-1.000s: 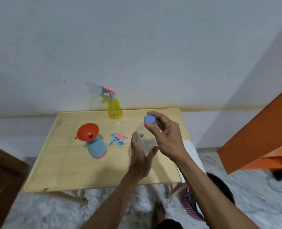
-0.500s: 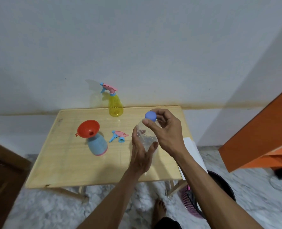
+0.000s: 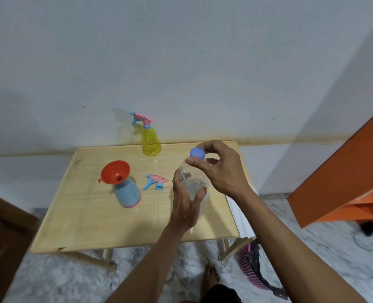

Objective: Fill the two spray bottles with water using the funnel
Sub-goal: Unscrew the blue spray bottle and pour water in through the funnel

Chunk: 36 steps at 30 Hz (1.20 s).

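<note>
Wooden table (image 3: 76, 219), funnel (image 3: 115, 172) atop bottle (image 3: 127, 194) (blue)

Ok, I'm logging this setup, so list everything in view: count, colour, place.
table: 1, light wood, centre
yellow bottle: 1, yellow with pink-blue sprayer on, table's far edge
blue bottle: 1, blue with pink base, left on table, sprayer off
funnel: 1, red-orange, in blue bottle's neck
sprayer: 1, pink-blue, lying right of blue bottle
clear bottle: 1, clear, held above table
cap: 1, blue, on clear bottle
basket: 1, pink, floor under table's right corner
cabinet: 1, orange, right
left hand: grips clear bottle
right hand: pinches cap
</note>
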{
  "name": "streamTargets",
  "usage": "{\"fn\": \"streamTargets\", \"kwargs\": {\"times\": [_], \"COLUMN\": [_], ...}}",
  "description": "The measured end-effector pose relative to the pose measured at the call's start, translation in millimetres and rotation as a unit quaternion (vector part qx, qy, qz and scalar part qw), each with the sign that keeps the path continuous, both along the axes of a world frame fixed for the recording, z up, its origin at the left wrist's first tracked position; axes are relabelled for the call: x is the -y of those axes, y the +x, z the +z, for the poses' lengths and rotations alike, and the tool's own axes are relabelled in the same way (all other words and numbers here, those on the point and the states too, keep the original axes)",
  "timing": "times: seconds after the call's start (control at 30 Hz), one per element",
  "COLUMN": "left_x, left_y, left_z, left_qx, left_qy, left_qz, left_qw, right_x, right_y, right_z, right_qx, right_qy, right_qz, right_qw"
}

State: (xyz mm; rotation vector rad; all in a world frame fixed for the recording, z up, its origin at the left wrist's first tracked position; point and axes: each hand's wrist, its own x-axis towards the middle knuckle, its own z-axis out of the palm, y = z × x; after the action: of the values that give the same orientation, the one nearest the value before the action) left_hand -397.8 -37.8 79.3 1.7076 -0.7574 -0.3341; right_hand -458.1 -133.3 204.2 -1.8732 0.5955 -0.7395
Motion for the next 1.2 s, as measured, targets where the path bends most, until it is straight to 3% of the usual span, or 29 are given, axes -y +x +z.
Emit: {"fn": "streamTargets", "kwargs": {"times": [0.2, 0.4, 0.5, 0.67, 0.83, 1.03, 1.2], "left_x": [-1.0, 0.0, -0.2, 1.2, 1.2, 0.0, 1.8], "left_y": [-0.7, -0.8, -0.2, -1.1, -0.7, -0.2, -0.4], "left_z": [1.2, -0.6, -2.9, -2.0, -3.0, -3.2, -2.8], "left_qx": [-0.01, 0.0, -0.004, -0.013, -0.012, -0.018, -0.013], "left_qy": [-0.001, -0.003, 0.0, -0.002, 0.003, -0.001, -0.007], "left_qz": [0.004, 0.003, 0.0, 0.006, 0.008, 0.016, 0.01], "left_qw": [1.0, 1.0, 1.0, 1.0, 1.0, 1.0, 1.0], "right_x": [18.9, 6.4, 9.4, 15.2, 2.4, 17.1, 13.7], "right_y": [-5.3, 1.1, 2.3, -4.1, 0.6, -2.7, -0.9], "right_z": [12.8, 10.1, 13.3, 23.0, 13.2, 30.8, 32.4], "right_qx": [-0.072, -0.05, -0.067, -0.088, -0.058, -0.129, -0.14], "right_qy": [-0.013, -0.124, -0.172, -0.099, -0.115, -0.21, -0.219], "right_qz": [0.127, -0.002, 0.033, 0.109, -0.036, 0.112, 0.056], "right_qw": [0.989, 0.991, 0.982, 0.985, 0.991, 0.963, 0.964]}}
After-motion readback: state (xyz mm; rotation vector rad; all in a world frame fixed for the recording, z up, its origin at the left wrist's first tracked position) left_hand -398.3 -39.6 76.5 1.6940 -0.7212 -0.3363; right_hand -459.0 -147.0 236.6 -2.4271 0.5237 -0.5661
